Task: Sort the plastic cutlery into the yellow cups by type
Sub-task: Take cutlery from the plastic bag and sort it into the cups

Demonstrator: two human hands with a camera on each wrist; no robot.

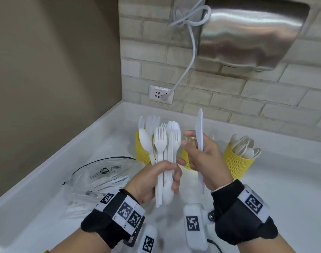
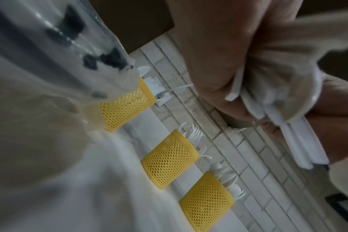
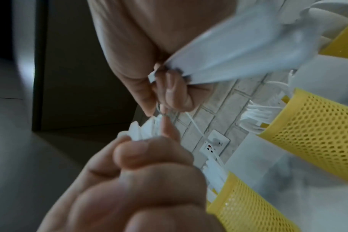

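Cutlery is partly sorted, I judge. From the head view, my left hand (image 1: 156,181) grips a mixed bundle (image 1: 163,152) of forks, spoons and knives upright above the table (image 1: 283,189). My right hand (image 1: 201,157) has its fingers curled round one knife (image 1: 200,136), blade up. Behind them stand the cups: the left cup (image 1: 140,152) already holds knives, the middle cup (image 1: 185,159) is mostly hidden by my hands, the right cup (image 1: 238,161) is full of spoons. What is left is the bundle, the knife, and perhaps more in the bag (image 1: 101,176) lying at left; I cannot tell how much it holds.

Left wrist view: the three cups stand in a row near the tiled wall, forks (image 2: 195,138) showing in the middle one. The bag looms close, blurred.

Right wrist view: my fingers (image 3: 175,97) pinch the knife handle. An outlet (image 3: 215,144) and cord sit behind the cups, not in the way, I think.
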